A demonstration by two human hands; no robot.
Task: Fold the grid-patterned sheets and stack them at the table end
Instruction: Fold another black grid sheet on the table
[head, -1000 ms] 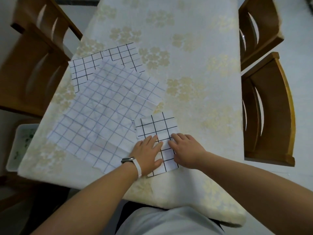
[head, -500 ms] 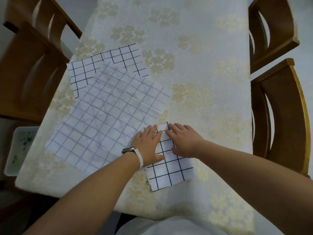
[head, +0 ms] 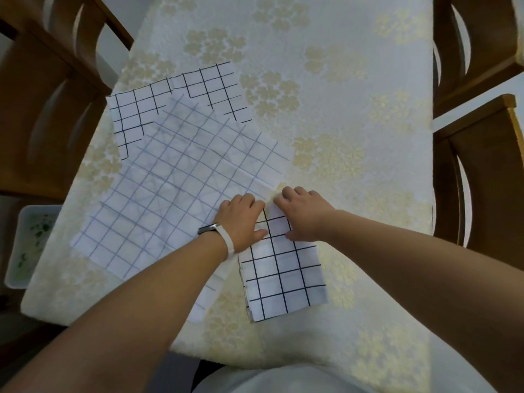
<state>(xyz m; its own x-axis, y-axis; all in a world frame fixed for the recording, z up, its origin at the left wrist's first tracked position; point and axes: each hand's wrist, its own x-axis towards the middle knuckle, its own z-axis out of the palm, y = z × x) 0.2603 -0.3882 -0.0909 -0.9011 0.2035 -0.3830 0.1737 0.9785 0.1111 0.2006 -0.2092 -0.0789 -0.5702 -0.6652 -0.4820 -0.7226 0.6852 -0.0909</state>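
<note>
A small folded sheet with a bold black grid [head: 283, 275] lies near the table's front edge. Both hands press flat on its far end: my left hand [head: 242, 219], with a white wristband, on its left corner, my right hand [head: 302, 212] on its right corner. Left of it a large unfolded sheet with a faint grid [head: 175, 188] is spread out at an angle. A bold-grid sheet [head: 198, 89] lies partly under that one, farther back.
The table wears a cream cloth with pale gold flowers [head: 354, 109]. Wooden chairs stand on the left [head: 48, 95] and on the right [head: 482, 165]. A white bin [head: 25, 245] sits on the floor at the lower left.
Both hands have slid along the folded sheet from its near part to its far end, pressing it flat. The view has tilted, so the sheet appears lower in frame.
</note>
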